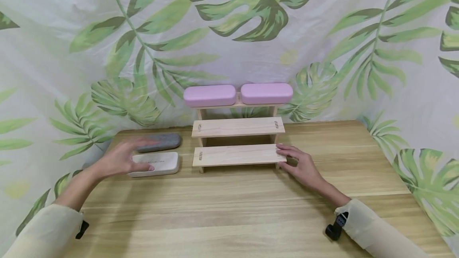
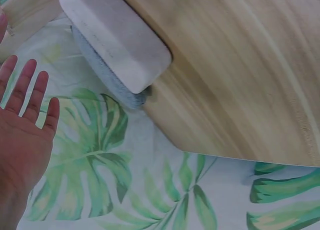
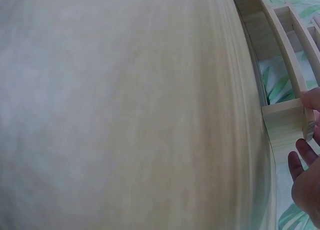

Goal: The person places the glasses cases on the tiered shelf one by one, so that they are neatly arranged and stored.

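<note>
On the desk point(image 1: 229, 218): from my station I viewed the wooden stand point(image 1: 238, 127) near the middle, its three steps rising away from me, and I read my clock from it.
Left pink case point(image 1: 209, 96): it sat atop the stand, toward 11 o'clock.
Right pink case point(image 1: 267, 93): it sat level with its twin, toward 1 o'clock, a narrow gap between.
Grey case point(image 1: 169, 141): it lay at 9 o'clock.
White case point(image 1: 167, 163): it lay between 8 and 9 o'clock, just nearer me than the grey one; I could not tell whether they touched.
Left hand point(image 1: 120, 160): I had it released between 8 and 9 o'clock, fingers spread above those two.
Right hand point(image 1: 303, 168): at 4 o'clock, I had it grasping the right end of the lowest step point(image 1: 233, 155).
Leafy cloth point(image 1: 244, 57): it hung at 12 o'clock, behind everything.
</note>
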{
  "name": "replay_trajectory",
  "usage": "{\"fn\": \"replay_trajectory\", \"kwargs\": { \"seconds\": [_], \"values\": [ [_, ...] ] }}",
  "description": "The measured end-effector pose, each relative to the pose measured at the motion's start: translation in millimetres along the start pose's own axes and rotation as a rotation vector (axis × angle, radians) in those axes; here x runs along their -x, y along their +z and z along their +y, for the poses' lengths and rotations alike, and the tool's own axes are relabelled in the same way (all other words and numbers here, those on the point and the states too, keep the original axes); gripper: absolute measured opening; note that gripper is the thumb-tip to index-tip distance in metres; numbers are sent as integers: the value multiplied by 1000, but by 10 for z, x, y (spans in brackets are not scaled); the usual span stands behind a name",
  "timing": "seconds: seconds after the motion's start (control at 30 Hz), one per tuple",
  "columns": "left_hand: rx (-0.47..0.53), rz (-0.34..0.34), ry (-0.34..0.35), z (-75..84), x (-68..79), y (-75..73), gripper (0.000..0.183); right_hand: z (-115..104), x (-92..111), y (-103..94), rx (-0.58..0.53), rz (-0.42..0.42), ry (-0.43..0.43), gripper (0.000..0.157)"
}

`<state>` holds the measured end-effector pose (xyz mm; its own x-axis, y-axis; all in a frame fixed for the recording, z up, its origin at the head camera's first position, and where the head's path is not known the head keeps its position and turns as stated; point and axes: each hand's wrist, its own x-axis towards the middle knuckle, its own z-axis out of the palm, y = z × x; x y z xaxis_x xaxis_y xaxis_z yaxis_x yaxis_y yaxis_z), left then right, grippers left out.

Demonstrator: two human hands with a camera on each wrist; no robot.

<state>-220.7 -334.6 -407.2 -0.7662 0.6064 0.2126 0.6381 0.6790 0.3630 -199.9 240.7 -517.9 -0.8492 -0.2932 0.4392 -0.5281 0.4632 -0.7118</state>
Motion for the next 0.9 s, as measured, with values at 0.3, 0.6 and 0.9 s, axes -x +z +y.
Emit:
{"fn": "replay_trajectory", "kwargs": {
  "seconds": [0.3,0.6,0.9],
  "values": [
    [-1,22,-7,-186,135,112,73,-37,-2,-2,-1,-4,20,41],
    [1,70,16,-320,267,253,73,-59,4,12,-10,-4,24,41],
    [44,21,-80,-400,332,379,73,-45,3,10,-2,-6,31,41]
  ]
}}
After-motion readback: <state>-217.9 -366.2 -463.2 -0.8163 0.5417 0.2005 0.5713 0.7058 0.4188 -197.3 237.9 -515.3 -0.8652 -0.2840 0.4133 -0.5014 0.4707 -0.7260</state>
